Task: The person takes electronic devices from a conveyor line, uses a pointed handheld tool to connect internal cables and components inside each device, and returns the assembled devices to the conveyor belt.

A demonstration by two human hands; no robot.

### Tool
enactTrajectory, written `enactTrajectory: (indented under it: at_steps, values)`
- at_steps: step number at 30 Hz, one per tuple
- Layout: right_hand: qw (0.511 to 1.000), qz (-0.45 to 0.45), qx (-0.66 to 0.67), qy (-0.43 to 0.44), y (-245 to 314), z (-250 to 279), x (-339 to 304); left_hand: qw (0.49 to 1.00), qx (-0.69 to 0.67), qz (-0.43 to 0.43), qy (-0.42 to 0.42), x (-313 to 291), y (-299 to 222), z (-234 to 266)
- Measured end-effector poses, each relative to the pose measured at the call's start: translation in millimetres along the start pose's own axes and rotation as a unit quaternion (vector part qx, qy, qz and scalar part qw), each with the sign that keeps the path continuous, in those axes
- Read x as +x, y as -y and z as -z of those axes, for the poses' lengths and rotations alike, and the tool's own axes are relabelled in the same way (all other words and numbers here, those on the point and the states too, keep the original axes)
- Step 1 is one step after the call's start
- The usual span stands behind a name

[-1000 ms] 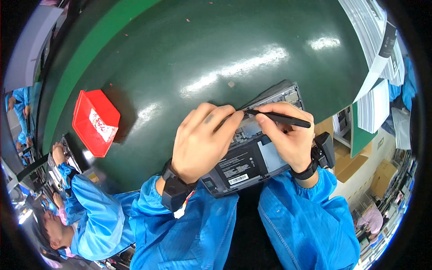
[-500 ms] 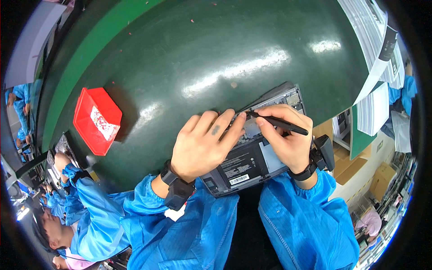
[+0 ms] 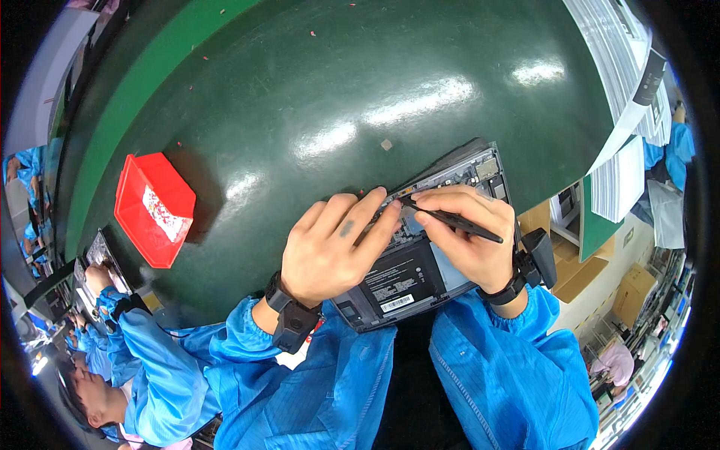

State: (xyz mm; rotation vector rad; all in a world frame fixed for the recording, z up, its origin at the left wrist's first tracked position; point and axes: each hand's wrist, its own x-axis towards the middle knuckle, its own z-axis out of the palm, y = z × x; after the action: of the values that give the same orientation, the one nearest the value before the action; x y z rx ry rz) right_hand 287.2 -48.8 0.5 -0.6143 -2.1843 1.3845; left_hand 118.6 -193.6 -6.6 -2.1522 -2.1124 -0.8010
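- Laptop is the big thing to look at: it lies upside down on the near edge of the green table, close to the person's body, and its bottom cover is off, so the parts inside show.
- Left hand lies flat on the left part of the laptop, with its fingers spread and pressing down. It holds nothing; it only keeps the laptop from sliding.
- Right hand sits over the right part of the laptop and pinches a thin black tool tight, like a pen.
- The tip of the black tool points at the open part near the middle of the laptop, just beside the left fingertips.
- I think the work is part way through: the cover is already off, and the small job inside looks not done yet. The cover is not back on.
- I cannot tell which little part the tip touches.
- A red bin sits on the table, well to the left of the laptop.
- Stacks of white paper are to the upper right of the laptop.
- Cardboard boxes stand lower down, to the right of the laptop.
- Other people in blue coats work far to the lower left of the laptop.
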Motion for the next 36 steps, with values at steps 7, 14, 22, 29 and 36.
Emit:
enactTrajectory:
  at_steps: [7,14,22,29,36]
  values:
    - [0.999,0.033,-0.019,0.003,1,-1,1,1.000,0.004,-0.003,-0.008,-1,1,-1]
    - [1.000,0.006,0.003,0.003,1,0,2,1.000,-0.001,0.000,-0.009,1,0,1]
    - [0.997,-0.069,0.002,-0.033,7,1,0,1.000,0.000,0.011,0.005,0,-2,5]
    - [0.959,-0.141,0.227,-0.096,-6,9,-14,0.961,0.053,0.232,-0.141,-48,-3,32]
    - [0.945,-0.144,0.284,-0.068,1,10,-9,0.841,-0.284,0.446,0.115,-146,-80,43]
